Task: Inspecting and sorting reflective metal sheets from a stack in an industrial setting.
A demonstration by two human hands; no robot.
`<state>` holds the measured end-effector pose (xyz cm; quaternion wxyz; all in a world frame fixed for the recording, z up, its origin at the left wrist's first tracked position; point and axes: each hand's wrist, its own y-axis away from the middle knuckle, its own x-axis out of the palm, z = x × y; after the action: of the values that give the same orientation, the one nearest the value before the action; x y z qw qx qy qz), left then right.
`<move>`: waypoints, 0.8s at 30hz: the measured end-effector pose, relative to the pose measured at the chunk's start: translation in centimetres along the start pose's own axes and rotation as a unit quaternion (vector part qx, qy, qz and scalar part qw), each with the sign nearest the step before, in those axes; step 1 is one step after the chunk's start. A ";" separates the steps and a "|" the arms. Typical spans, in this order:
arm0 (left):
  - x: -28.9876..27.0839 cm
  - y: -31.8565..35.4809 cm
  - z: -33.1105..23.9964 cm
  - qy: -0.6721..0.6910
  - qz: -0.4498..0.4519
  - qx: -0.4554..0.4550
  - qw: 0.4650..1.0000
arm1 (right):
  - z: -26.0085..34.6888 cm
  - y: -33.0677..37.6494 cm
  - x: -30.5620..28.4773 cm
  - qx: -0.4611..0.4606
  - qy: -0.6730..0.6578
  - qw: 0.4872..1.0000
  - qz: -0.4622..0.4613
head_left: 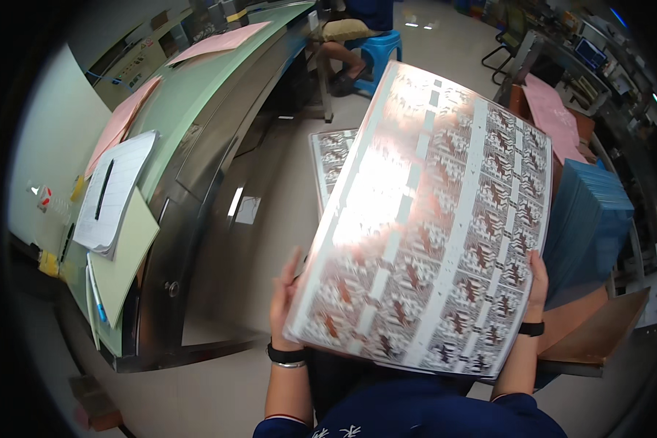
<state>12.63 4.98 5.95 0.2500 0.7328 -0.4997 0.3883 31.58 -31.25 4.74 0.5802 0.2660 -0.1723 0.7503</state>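
A large circuit board panel [445, 226], with rows of repeated copper-and-white patterns, is tilted in front of my body. Bright glare washes out part of its upper left. My left hand [286, 296] supports its lower left edge, fingers pointing up along the side and the thumb hidden. On the lower right edge, my right hand [536, 281] grips the panel with the fingers partly hidden behind it. Another patterned panel [330, 155] shows low behind the held one, mostly covered by it.
At left stands a green-topped table [179, 120] with pink sheets [223, 44], a notebook [117, 193] and a pen [104, 190]. To the right are a stack of blue sheets [588, 226] and a brown board [598, 328]. Beyond, a person sits on a blue stool [379, 55].
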 end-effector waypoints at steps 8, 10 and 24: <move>2.0 3.1 7.5 -0.004 -0.026 -0.104 0.994 | -3.8 2.1 3.9 -0.118 0.003 0.993 0.022; 2.3 2.5 6.4 0.011 -0.029 -0.107 0.994 | -1.9 2.6 3.9 -0.107 -0.218 0.965 0.097; 4.3 2.1 3.3 -0.087 0.010 -0.131 0.988 | -3.0 2.0 1.2 -0.018 -0.105 0.993 -0.042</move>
<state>12.60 -0.59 7.55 0.2950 0.7197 -0.5737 0.2569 28.82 -29.09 3.15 0.5944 0.3402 -0.2341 0.6901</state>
